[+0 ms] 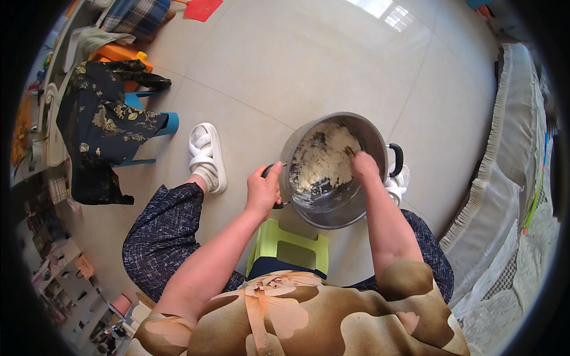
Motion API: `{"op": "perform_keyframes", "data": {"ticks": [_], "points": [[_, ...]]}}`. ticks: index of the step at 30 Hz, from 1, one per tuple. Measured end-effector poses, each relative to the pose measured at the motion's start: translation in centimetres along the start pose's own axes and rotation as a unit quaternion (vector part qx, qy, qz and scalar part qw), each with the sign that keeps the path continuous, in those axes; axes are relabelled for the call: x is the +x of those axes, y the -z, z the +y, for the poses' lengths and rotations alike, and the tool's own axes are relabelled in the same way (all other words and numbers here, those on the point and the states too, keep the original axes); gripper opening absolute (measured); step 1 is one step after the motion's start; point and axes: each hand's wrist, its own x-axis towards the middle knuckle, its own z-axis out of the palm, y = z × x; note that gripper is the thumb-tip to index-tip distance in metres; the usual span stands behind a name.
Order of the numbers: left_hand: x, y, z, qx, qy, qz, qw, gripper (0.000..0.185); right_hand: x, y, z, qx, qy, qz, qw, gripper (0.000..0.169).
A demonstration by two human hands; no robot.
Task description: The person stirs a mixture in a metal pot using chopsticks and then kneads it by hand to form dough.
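A deep metal pot (pixel 331 217) with two black handles stands tilted in front of me, between my feet. Shaggy, pale dough (pixel 325 155) fills much of its bottom, with floury smears on the bare metal around it. My left hand (pixel 264 187) grips the black handle on the pot's left side, thumb on top. Inside the pot, at the right edge of the dough, my right hand (pixel 366 167) is closed around a thin brown utensil (pixel 349 151). Most of that utensil is hidden by the hand and the dough. The right-hand pot handle (pixel 395 159) is free.
I sit on a light green plastic stool (pixel 322 249). Blue plastic stools (pixel 171 123) at the left carry a dark floral cloth (pixel 107 118). A red dustpan-like piece (pixel 202 10) lies on the tiled floor (pixel 285 66). A cloth-covered sofa (pixel 485 191) lines the right side.
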Motion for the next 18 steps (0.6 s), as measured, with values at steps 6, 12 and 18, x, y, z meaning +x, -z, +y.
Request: {"op": "perform_keyframes", "data": {"ticks": [6,12,18], "points": [[0.7,0.4,0.0,0.001,0.016,-0.027,1.0,0.03,-0.4,-0.8,-1.7,0.099,-0.063,0.013,0.993,0.029],[0.1,1.0,-0.1,-0.018,0.055,-0.026,0.998,0.028,-6.9,-0.8,-9.9,0.018,0.149,-0.044,0.988,0.022],[0.7,1.1,-0.2,0.003,0.029,-0.037,0.999,0.029,-0.3,-0.9,-3.0,0.227,-0.063,-0.001,0.972,0.038]]}}
